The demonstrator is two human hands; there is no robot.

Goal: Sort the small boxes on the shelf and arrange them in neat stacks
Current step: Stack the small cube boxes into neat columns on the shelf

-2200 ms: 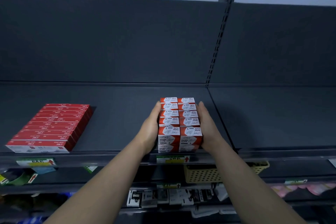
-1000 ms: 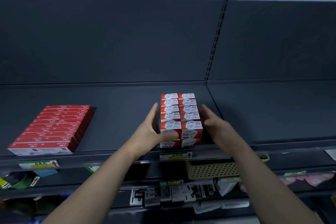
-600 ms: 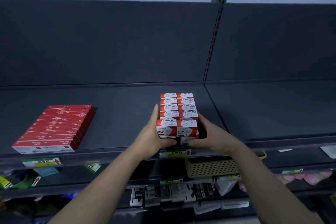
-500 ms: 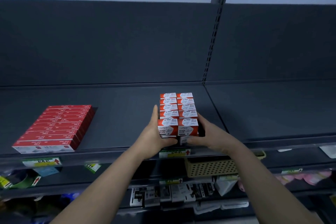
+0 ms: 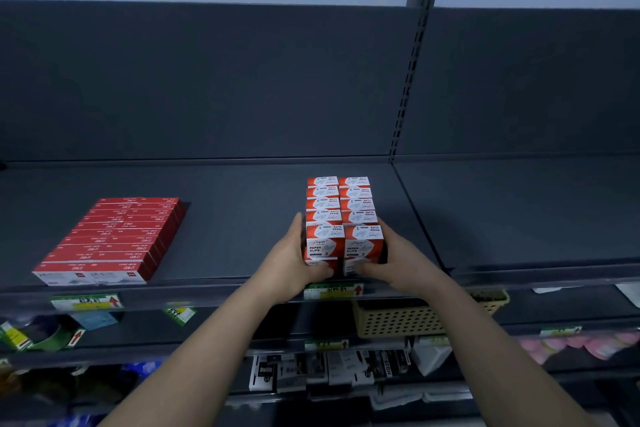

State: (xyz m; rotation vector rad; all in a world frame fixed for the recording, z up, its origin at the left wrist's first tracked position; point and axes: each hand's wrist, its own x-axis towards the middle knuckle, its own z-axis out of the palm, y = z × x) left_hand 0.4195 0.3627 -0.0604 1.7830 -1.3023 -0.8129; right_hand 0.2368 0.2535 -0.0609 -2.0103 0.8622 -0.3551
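block: paper clip boxes (image 5: 343, 215), orange-white, two columns wide, two layers showing at the front.
location: top shelf (image 5: 242, 225), right of centre, front end near the lip, just above the price tag (image 5: 332, 290).
long axis: front-to-back, lip toward back panel. "PAPER CLIPS" faces point at the camera.
left hand (image 5: 291, 263): fingers along the left side of the front boxes, thumb curled across the lower front face, gripping.
right hand (image 5: 398, 260): mirrored on the right side, thumb on the lower front face, gripping.
unclear: front top pair may sit slightly proud of the rows behind; too dim to confirm.
neighbours: flat red boxes (image 5: 114, 239) stacked well to the left on the same shelf; beige basket (image 5: 398, 321) one shelf below.
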